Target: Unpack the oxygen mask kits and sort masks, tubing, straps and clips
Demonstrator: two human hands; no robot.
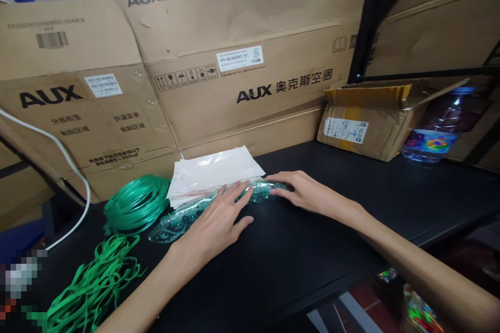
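A row of clear green plastic pieces, overlapping one another, lies along the black tabletop. My left hand rests on the middle of the row with its fingers stretched out and its thumb apart. At the row's right end, my right hand has its thumb and fingers closed around the last pieces. Right behind the row lies a stack of white sheets or bags with a shiny top. A coil of green tubing sits to the left. Nearer me is a loose heap of flat green elastic straps.
Large AUX cartons stand along the back of the black table. An opened small cardboard box and a bottle with a blue cap stand at the back right. A white cable hangs at the left.
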